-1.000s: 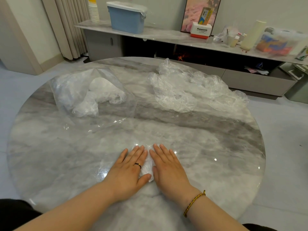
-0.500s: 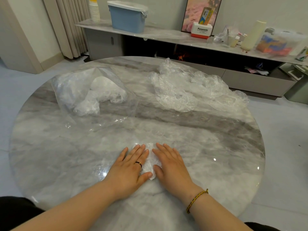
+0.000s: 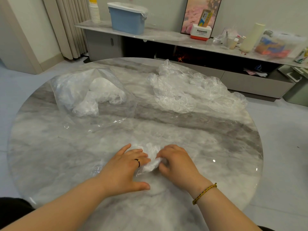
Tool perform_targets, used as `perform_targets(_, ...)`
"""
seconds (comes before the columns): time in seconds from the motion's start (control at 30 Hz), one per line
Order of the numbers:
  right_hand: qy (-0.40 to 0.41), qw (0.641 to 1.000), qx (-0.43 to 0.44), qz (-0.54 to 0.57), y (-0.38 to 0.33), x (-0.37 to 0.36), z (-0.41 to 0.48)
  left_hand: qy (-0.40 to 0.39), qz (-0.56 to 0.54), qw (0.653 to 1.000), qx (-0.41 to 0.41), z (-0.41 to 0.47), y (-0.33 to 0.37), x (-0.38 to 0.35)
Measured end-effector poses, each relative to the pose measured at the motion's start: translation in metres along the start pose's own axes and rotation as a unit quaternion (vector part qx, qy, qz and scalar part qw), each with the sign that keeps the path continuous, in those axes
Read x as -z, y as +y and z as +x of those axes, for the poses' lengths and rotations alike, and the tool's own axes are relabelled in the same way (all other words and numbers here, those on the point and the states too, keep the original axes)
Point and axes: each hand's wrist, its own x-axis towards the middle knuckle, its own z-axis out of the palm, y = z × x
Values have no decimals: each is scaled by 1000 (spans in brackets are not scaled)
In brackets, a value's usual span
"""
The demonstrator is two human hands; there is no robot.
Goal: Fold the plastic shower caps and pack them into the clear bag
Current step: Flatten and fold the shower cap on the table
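Shower cap (image 3: pixel 150 161) lies bunched on the near worktop (image 3: pixel 216 147). My left grip (image 3: pixel 123 167) presses it, seemingly flat-fingered, so the fold holds, while my right grip (image 3: pixel 176 162) pinches its edge for another fold.

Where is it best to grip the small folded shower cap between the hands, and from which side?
Pinch the folded shower cap at its thick white bunched end, coming from the right and above: it lies flat on the table, and the right hand curls there.
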Motion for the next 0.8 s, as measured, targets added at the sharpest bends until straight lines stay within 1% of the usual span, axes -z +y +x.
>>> perform_targets(0.03, 14, 999, -16, 45, -2, 0, 0, 49, -3, 999, -2, 0, -1, -4)
perform_targets(0.07, 26, 995, -39, 91, -4, 1, -1, 80, -21, 997, -1, 1, 0, -6)
perform_targets(0.1, 43, 988, -64, 138, -6, 2, 0, 95, -60, 994, 15, 2, 3, -4)
perform_targets(0.13, 48, 976, -89, 192, -6, 3, 1, 105, -136, 984, 52, 4, 4, -2)
perform_targets(0.17, 48, 962, -112, 246, -9, 7, 2, 103, -220, 963, 112, 6, 5, 3)
perform_targets(0.2, 43, 944, -132, 301, -11, 9, 2, 86, -312, 932, 165, 6, 6, 7)
perform_targets(0.23, 28, 921, -146, 360, -11, 10, 2, 82, -380, 900, 196, 6, 8, 10)
perform_targets(0.27, 6, 898, -156, 412, -12, 11, 3, 82, -417, 881, 209, 7, 8, 11)
perform_targets(0.3, -14, 884, -158, 440, -14, 12, 3, 79, -446, 865, 218, 7, 9, 13)
perform_targets(0.37, -44, 866, -156, 474, -16, 11, 2, 69, -459, 853, 237, 7, 10, 16)
perform_targets(0.43, -49, 853, -157, 495, -20, 10, 1, 52, -465, 850, 243, 7, 9, 17)
perform_targets(0.47, -44, 849, -170, 499, -22, 10, 1, 38, -464, 852, 241, 7, 8, 18)
perform_targets(0.53, -22, 850, -199, 486, -22, 9, 3, -2, -460, 858, 228, 4, 8, 24)
perform_targets(0.57, -9, 853, -211, 477, -21, 8, 5, -6, -459, 859, 226, 4, 6, 27)
perform_targets(0.6, 3, 854, -224, 471, -22, 9, 7, 3, -453, 860, 233, 3, 3, 32)
perform_targets(0.67, 22, 853, -237, 464, -24, 10, 11, 66, -415, 867, 268, 1, -6, 49)
perform_targets(0.73, 33, 860, -237, 450, -29, 9, 14, 145, -343, 876, 306, -1, -22, 67)
perform_targets(0.8, 33, 866, -232, 442, -34, 6, 17, 194, -253, 886, 338, -6, -44, 80)
